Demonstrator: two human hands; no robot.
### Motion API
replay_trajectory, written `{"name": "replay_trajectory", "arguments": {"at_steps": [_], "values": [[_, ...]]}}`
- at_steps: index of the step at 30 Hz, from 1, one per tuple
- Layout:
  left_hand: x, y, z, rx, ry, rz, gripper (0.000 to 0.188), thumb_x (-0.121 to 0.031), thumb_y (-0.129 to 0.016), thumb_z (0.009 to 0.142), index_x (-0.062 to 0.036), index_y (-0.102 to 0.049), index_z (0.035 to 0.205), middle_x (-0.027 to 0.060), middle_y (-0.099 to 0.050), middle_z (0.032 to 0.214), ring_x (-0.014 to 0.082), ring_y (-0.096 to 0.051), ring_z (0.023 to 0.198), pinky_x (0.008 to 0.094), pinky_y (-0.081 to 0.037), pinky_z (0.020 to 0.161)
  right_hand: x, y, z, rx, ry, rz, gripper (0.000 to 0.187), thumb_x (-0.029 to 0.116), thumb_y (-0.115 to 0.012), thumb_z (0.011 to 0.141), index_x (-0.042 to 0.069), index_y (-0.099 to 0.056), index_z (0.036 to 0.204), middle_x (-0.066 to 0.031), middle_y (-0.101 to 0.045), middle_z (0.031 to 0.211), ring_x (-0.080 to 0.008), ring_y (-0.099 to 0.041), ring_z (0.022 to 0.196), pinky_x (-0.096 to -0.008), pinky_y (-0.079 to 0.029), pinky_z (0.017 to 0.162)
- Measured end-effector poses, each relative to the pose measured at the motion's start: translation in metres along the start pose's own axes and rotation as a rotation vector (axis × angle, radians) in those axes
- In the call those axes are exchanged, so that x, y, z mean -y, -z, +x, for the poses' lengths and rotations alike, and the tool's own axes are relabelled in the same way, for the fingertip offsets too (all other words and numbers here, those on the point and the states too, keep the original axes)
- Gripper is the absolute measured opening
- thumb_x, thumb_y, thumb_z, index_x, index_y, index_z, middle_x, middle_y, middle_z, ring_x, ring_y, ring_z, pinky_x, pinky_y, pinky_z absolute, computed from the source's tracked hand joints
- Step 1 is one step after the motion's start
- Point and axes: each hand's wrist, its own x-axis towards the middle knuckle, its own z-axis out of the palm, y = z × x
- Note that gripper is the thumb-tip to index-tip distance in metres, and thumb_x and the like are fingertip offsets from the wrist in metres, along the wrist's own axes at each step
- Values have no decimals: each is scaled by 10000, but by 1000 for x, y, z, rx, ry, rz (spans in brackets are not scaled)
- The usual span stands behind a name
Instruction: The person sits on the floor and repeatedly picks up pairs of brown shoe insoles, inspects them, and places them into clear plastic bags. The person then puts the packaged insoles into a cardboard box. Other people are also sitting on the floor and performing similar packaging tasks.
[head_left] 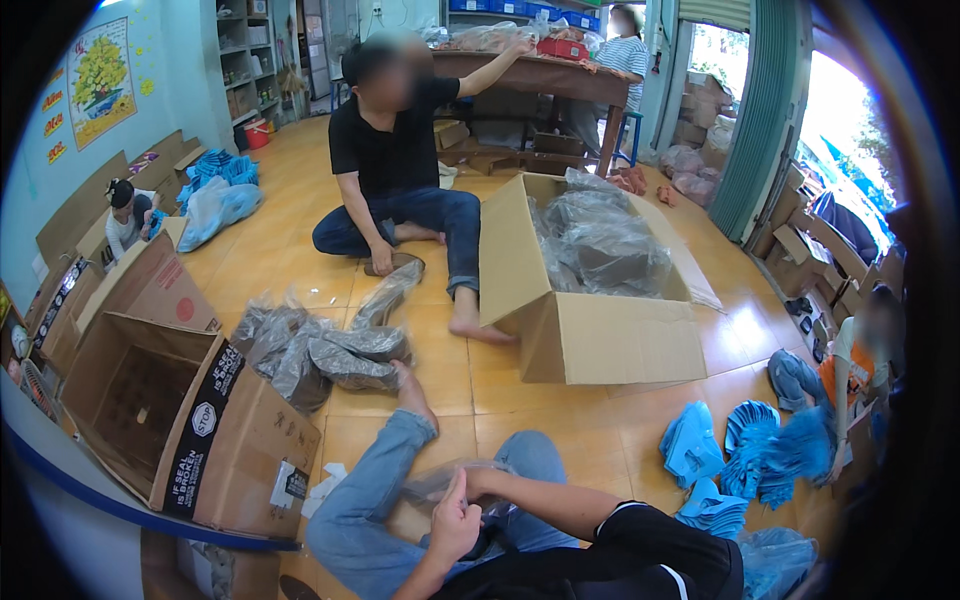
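My left hand is raised over my lap, its fingers curled in and closed. What it holds, if anything, is hidden. Beside it, my right hand reaches across from the right, its fingers partly covered by the left. A clear plastic bag spreads around both hands, and the right seems to grip it. Past my bare foot lies a pile of grey-brown items in clear bags. Across from me a seated person in black rests one hand on a flat brown oval piece and stretches the other arm toward a table.
A carton of bagged items stands open ahead right. To the left is another open carton. Blue stacked pieces lie on the right near a person in orange. A brown table stands at the back.
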Motion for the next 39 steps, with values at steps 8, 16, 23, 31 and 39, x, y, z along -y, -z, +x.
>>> {"name": "replay_trajectory", "arguments": {"at_steps": [8,16,23,31,39], "values": [[-16,-5,3,4,-15,64,670,-12,-488,796,58,-314,1440,116,-645,823,110,-591,517,257,-518,526,-29,-24,17,-90,90,-130,424,409,-710,728,62,-677,969,-218,-661,1026,-335,-611,849,-425,-495,776],[-26,-12,3,-14,103,-83,739,20,-474,777,51,-232,1474,202,-597,1172,124,-625,629,236,-518,573,-94,-59,67,167,266,183,445,400,-702,758,72,-665,1057,-161,-669,1066,-304,-617,944,-407,-481,832],[-4,-19,14,-134,-153,-8,778,73,-462,763,-35,-224,1496,166,-394,1460,62,-542,624,205,-442,492,-67,-66,59,-16,136,142,476,383,-696,765,78,-618,1122,-151,-638,1121,-296,-602,985,-401,-476,858],[-2,-27,41,-123,-201,26,716,97,-454,754,-25,-332,1448,117,-506,1338,25,-496,606,185,-404,508,-56,-49,41,0,144,383,523,364,-690,773,85,-565,1197,-139,-603,1184,-288,-584,1032,-395,-471,888],[-44,-69,69,89,-357,163,568,-13,-503,788,-70,-483,1352,226,-435,1404,377,-434,1293,398,-396,1040,-29,-15,-33,81,99,1210,578,345,-683,781,91,-512,1272,-128,-568,1247,-280,-566,1079,-388,-466,918]]}}
